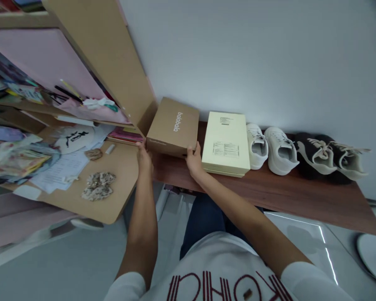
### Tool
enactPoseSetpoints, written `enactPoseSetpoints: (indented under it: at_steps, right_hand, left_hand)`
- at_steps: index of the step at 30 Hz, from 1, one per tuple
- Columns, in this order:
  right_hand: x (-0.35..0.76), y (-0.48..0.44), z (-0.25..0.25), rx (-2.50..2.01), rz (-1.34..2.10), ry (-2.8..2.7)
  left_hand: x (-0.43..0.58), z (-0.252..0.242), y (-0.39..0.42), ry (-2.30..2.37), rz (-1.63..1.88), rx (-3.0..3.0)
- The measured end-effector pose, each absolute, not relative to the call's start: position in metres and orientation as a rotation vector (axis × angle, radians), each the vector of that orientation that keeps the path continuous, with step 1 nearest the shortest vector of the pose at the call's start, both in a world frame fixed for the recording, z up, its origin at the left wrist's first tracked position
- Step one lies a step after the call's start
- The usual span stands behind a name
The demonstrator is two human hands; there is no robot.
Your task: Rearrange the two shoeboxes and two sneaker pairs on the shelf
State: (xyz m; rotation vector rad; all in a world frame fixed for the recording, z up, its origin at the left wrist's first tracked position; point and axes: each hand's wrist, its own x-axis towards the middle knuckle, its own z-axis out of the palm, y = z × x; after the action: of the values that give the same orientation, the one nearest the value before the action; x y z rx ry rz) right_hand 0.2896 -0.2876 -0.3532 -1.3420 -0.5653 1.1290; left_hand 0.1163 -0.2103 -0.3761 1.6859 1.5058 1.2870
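Observation:
A brown cardboard shoebox [172,125] with white lettering sits on the left end of the dark wooden bench [269,188], close to the wall. My left hand [144,160] is at its front left corner, fingers partly hidden against the side. At the front right corner, my right hand [194,159] grips the box with thumb and fingers. Just right of it lies a pale yellow shoebox [226,140] with printed labels on its lid. The two boxes stand apart by a narrow gap.
White sneakers [280,150] and black sneakers [318,154] line the bench to the right. On the left, a desk [125,167] with a tall side panel [103,50] holds papers [62,169], a patterned scrunchie [98,186] and a round white fan [75,138]. A wall [253,54] rises behind.

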Motion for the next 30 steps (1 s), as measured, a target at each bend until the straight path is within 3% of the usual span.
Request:
enactPoseSetpoints:
  at_steps: [3, 5, 11, 23, 30]
  right_hand:
    - [0.287, -0.303, -0.364, -1.279, 1.374, -0.345]
    - [0.284, -0.312, -0.363, -1.284, 1.448, -0.285]
    - [0.289, -0.328, -0.345, -1.165, 1.440, -0.318]
    - [0.290, -0.328, -0.358, -1.250, 1.788, -0.282]
    - [0.368, -0.427, -0.348, -1.227, 1.769, -0.800]
  left_hand:
    - [0.137, -0.344, -0.232, 1.402, 1.595, 1.696]
    - [0.157, -0.329, -0.239, 1.277, 1.621, 1.847]
    - [0.183, -0.337, -0.242, 1.212, 1.242, 2.241]
    - [0.151, -0.335, -0.201, 1.236, 0.885, 2.543]
    - [0.151, -0.332, -0.184, 1.383, 0.918, 2.461]
